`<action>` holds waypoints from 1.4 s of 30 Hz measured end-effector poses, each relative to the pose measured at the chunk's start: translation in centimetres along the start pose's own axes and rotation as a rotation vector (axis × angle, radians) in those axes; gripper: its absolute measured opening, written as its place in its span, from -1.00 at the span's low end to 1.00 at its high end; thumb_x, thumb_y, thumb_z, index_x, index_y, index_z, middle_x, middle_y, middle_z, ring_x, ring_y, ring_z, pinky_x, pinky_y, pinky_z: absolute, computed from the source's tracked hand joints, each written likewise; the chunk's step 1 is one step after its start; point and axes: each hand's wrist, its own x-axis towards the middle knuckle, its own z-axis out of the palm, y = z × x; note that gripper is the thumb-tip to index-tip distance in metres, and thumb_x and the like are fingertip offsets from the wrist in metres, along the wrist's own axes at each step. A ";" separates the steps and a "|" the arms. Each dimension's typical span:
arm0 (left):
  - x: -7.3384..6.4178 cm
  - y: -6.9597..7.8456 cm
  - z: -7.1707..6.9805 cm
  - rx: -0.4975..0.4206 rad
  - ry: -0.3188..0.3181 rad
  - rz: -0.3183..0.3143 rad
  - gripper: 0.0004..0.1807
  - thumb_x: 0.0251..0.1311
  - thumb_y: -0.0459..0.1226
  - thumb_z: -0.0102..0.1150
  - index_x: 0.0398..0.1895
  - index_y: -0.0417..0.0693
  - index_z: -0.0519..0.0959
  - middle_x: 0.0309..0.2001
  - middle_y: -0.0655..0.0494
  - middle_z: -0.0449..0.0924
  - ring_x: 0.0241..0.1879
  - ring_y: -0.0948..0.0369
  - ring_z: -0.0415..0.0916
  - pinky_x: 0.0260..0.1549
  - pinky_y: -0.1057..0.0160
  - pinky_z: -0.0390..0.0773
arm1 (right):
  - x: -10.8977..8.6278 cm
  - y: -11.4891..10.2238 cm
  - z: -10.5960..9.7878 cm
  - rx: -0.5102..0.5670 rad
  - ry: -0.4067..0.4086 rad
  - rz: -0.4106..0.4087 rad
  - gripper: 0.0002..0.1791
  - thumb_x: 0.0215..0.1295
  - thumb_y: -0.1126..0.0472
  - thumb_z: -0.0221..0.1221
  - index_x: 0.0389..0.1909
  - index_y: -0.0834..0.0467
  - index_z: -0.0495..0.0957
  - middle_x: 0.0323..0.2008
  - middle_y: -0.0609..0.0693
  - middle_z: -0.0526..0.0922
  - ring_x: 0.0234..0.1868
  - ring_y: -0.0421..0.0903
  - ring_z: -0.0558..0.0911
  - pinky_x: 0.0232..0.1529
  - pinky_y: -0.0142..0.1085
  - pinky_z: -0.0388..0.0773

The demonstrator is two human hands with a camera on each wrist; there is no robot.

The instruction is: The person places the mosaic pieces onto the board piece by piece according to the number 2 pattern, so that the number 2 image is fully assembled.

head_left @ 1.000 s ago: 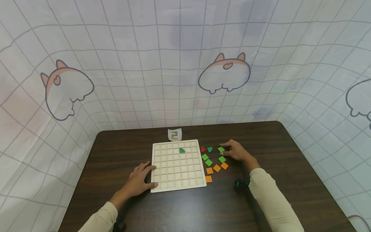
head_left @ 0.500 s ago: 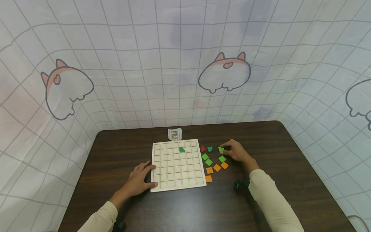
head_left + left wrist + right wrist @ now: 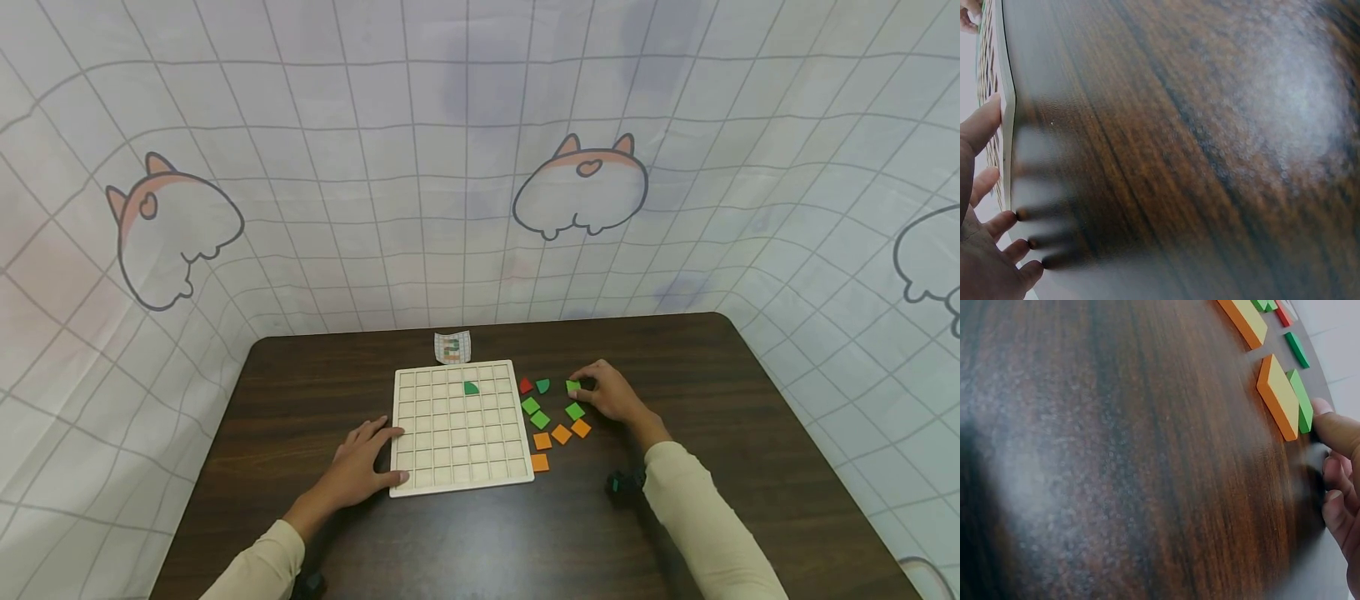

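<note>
A pale board with a grid of square recesses lies on the table. One dark green quarter-round tile sits in its upper part. My left hand rests at the board's left edge, with thumb and index finger touching the rim. In the left wrist view, the other fingers of the left hand are spread on the tabletop. At the right, my right hand pinches a light green square tile between thumb and index finger. That tile is hidden in the right wrist view.
Right of the board lie orange square tiles, light green tiles, a red tile and a dark green quarter-round. A small printed pattern card stands behind the board. A grid-patterned cloth surrounds the dark wooden table.
The light green tile between my right thumb and index finger has turned slightly, and the fingertips have shifted a little with it. The left hand and board stay in place.
</note>
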 end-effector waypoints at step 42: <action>0.2 -0.1 0.1 -0.038 0.002 -0.016 -0.21 0.14 0.06 0.42 0.42 0.07 0.39 0.56 -0.20 0.08 0.53 -0.34 -0.10 0.27 -0.55 -0.01 | 0.2 -3.1 0.5 0.194 0.035 0.065 -0.62 0.35 0.21 0.30 0.14 0.21 0.59 -0.18 0.16 0.65 -0.57 -0.16 0.55 -0.47 -0.27 0.54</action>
